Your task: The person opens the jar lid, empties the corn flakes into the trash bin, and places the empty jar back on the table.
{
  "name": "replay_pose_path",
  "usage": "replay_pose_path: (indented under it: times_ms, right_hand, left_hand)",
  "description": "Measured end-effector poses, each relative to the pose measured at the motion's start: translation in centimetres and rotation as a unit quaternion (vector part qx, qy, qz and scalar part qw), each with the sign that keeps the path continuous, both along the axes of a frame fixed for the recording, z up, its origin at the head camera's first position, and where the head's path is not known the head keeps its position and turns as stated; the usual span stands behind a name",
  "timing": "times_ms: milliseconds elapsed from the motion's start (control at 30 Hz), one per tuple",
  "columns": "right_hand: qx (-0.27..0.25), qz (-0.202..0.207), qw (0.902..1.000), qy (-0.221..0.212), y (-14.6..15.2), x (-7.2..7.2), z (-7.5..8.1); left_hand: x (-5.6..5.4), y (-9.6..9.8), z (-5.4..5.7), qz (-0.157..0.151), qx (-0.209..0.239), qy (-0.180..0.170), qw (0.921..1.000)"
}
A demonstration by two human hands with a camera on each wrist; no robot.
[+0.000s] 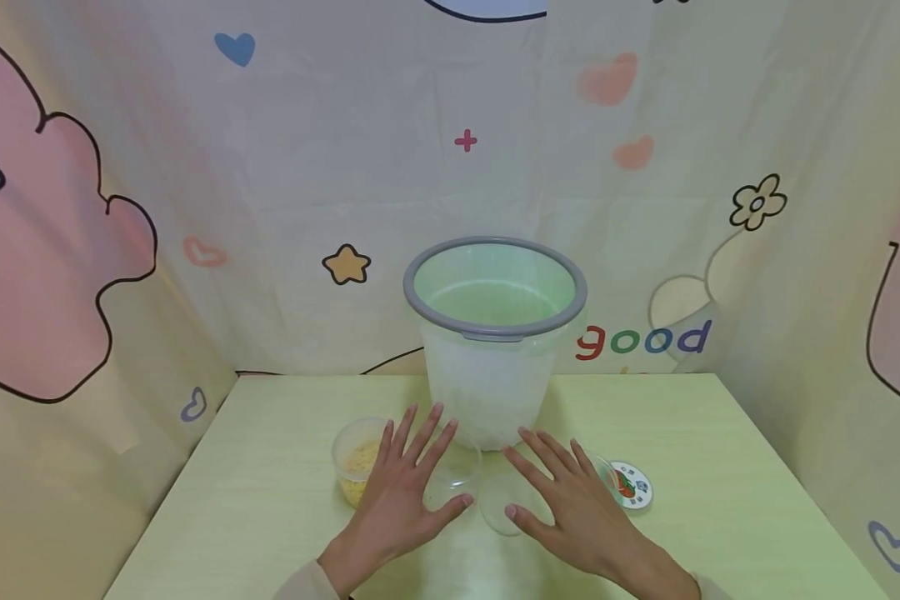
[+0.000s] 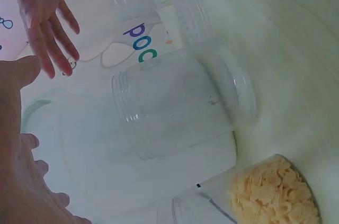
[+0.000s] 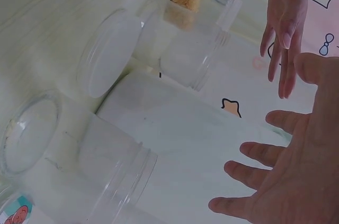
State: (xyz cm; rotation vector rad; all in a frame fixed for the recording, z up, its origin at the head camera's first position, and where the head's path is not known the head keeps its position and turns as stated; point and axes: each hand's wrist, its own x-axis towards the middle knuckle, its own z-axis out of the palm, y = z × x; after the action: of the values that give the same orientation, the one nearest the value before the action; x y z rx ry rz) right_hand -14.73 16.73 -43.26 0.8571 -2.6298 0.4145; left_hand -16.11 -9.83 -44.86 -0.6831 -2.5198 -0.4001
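Note:
My left hand [image 1: 405, 498] is held above the table with its fingers spread and nothing in it. Just left of it, partly covered by it, stands a clear plastic jar [image 1: 351, 446] of pale yellow flakes [image 2: 273, 195]. A second clear jar [image 1: 459, 467], with no visible contents, stands by the left fingertips. My right hand [image 1: 573, 510] also hovers with its fingers spread, holding nothing. Below and between the hands lies a clear round lid [image 1: 501, 508]. Another clear jar [image 3: 114, 155] is mostly hidden behind the right hand in the head view.
A tall whitish bin [image 1: 491, 383] with a grey rim stands behind the jars, at the table's back edge. Right of the right hand lies a round white disc [image 1: 633, 486] with a red pepper picture. A printed curtain [image 1: 307, 167] encloses the pale table [image 1: 225, 508].

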Motion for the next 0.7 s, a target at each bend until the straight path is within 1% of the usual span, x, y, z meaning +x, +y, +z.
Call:
replay_pose_path:
  times_ms: [267, 467, 700]
  right_hand:
    - [-0.001, 0.0, 1.0, 0.005, -0.2, -0.3, 0.0]
    - [-0.001, -0.002, 1.0, 0.007, -0.3, -0.3, 0.2]
    - [-0.006, -0.002, 1.0, 0.001, -0.6, -0.3, 0.3]
  left_hand:
    - [-0.1, -1.1, 0.4, 0.007, 0.024, 0.017, 0.9996]
    - [-0.1, -2.3, 0.7, 0.026, 0.039, 0.01, 0.9988]
    - [-0.2, -3.7, 0.3, 0.041, 0.085, 0.006, 0.9955]
